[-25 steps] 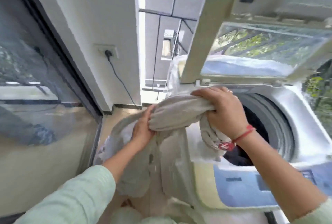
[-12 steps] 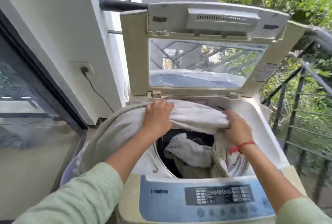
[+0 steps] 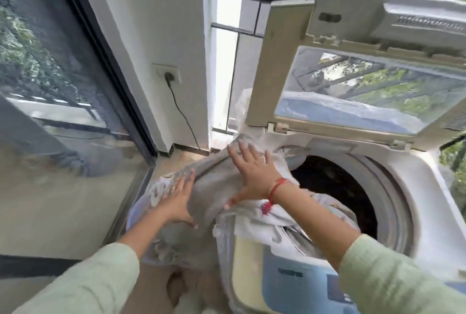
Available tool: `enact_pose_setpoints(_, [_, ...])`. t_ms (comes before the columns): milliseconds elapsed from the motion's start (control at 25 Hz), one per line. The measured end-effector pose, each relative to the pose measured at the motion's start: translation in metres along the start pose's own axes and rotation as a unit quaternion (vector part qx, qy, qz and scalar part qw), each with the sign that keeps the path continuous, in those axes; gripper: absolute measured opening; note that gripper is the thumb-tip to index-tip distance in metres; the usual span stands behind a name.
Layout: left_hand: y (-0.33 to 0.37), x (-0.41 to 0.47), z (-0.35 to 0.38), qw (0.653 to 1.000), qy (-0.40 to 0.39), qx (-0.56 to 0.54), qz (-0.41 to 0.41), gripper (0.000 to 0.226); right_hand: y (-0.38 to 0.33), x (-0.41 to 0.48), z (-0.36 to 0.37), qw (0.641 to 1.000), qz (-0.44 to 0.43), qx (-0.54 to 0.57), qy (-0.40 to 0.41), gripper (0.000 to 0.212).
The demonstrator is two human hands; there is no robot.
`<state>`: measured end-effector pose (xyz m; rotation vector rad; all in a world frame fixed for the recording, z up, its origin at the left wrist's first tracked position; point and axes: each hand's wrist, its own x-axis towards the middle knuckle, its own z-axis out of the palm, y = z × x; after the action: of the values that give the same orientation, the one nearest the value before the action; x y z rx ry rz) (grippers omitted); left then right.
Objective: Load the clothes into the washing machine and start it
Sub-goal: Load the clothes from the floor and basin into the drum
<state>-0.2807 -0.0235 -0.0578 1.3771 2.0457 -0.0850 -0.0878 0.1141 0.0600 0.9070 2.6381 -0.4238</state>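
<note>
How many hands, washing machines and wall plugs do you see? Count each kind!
Hands: 2, left hand and right hand
Washing machine: 1
Wall plug: 1
Total: 4

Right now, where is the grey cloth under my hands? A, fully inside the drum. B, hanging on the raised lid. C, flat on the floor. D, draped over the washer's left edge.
D: the grey cloth lies over the washing machine's left edge and hangs down outside it, with the left hand and right hand spread flat on it.
</note>
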Motion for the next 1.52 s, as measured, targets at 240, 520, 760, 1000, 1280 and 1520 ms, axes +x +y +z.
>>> enact_pose_setpoints(240, [0.041, 0.048, 0.019, 0.938, 0.089, -0.335, 0.010, 0.064, -0.052, 0.040, 0.025, 0.972, 0.070, -0.215, 0.058, 0.045])
enact_pose_setpoints(520, [0.055, -0.015, -0.052, 0.860, 0.483, -0.153, 0.060, 0.047, 0.004, -0.030, -0.023, 0.955, -0.022, 0.134, 0.265, 0.016])
enact_pose_setpoints(760, [0.158, -0.031, -0.138, 0.858, 0.487, -0.145, 0.079, 0.034, 0.049, -0.055, -0.065, 0.846, -0.017, 0.279, 0.455, 0.008])
enact_pose_setpoints(1000, [0.201, -0.058, -0.158, 0.858, 0.447, -0.016, 0.252, 0.021, 0.102, -0.108, -0.086, 0.852, 0.014, 0.139, 0.505, 0.027])
enact_pose_setpoints(1280, [0.359, -0.053, -0.158, 0.764, 0.504, -0.056, 0.398, 0.036, 0.189, -0.184, -0.087, 0.649, 0.197, 0.033, 0.734, 0.012])
enact_pose_setpoints(1520, [0.296, 0.013, -0.057, 0.950, 0.044, 0.146, 0.273, 0.070, 0.231, -0.147, 0.052, 0.922, 0.375, 0.069, 0.063, 0.038])
